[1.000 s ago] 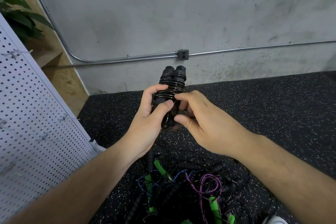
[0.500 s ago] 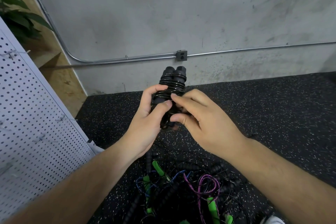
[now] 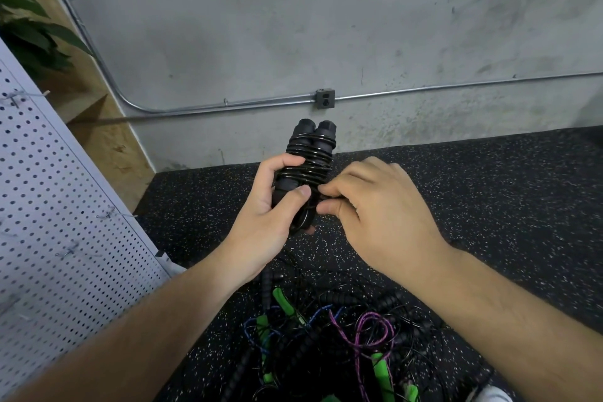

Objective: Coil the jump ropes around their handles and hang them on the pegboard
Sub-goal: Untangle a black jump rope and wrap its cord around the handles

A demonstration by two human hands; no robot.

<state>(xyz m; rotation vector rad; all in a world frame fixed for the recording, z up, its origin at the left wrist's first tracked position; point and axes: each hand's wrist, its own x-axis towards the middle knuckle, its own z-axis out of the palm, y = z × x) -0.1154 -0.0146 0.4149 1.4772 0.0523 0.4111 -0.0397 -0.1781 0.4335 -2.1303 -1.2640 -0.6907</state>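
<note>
Both hands meet on 1 black rope [image 3: 310, 162], held up in the air in front of the person. The left hand [image 3: 272, 209] grips its 2 handles [image 3: 312, 130], which stand side by side and nearly upright, with the fingers curled round the far side and the thumb laid across the near side. The right hand [image 3: 378, 215] touches the same bundle from the right, thumb and forefinger pinching the cord at the lower end of the coil. The cord runs in close turns round both handles, from just under their top caps down to the left thumb. The 2 hands are almost touching.

Beyond the hands rises a grey concrete wall [image 3: 293, 26]. Under and behind them lies a black speckled floor [image 3: 489, 192]. To the left of the left arm a white pegboard [image 3: 65, 238] leans or stands at a slant. Between the forearms, below the hands, a pile [image 3: 326, 336] of tangled ropes sits on the floor: black ribbed handles, green handles, a purple cord and a blue cord. Past the top of the pegboard, far left of the hands, stands a wooden panel [image 3: 107, 147], with a plant [image 3: 29, 36] above it. A metal pipe [image 3: 228, 106] runs along the wall above the hands and bends up toward the left. A small outlet box [image 3: 325, 98] sits on it, right above the handles. A wire hook [image 3: 111, 213] sticks out of the pegboard at about the level of the left hand.
</note>
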